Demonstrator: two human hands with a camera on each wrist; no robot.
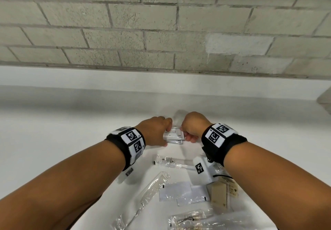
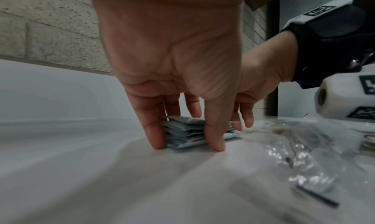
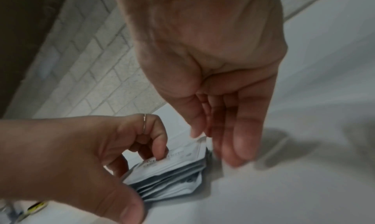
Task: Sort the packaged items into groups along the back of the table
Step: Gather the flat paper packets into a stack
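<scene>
A stack of white sachets (image 1: pixel 173 136) lies on the white table (image 1: pixel 71 122), towards the back. My left hand (image 1: pixel 157 131) grips its left side. In the right wrist view its curled forefinger rests on the top sachet (image 3: pixel 174 161) and the thumb is at the near side. In the left wrist view two digits straddle the stack (image 2: pixel 186 134) and touch the table. My right hand (image 1: pixel 191 129) is at the stack's right edge, fingers (image 3: pixel 239 139) straight and pointing down against it, blurred.
Nearer to me lie a wrapped comb (image 1: pixel 154 188), a long clear-wrapped item (image 1: pixel 172 161), flat white sachets (image 1: pixel 175 190), beige packets (image 1: pixel 222 192) and clear bags (image 1: pixel 189 219). A grey block wall (image 1: pixel 161 32) rises behind the table.
</scene>
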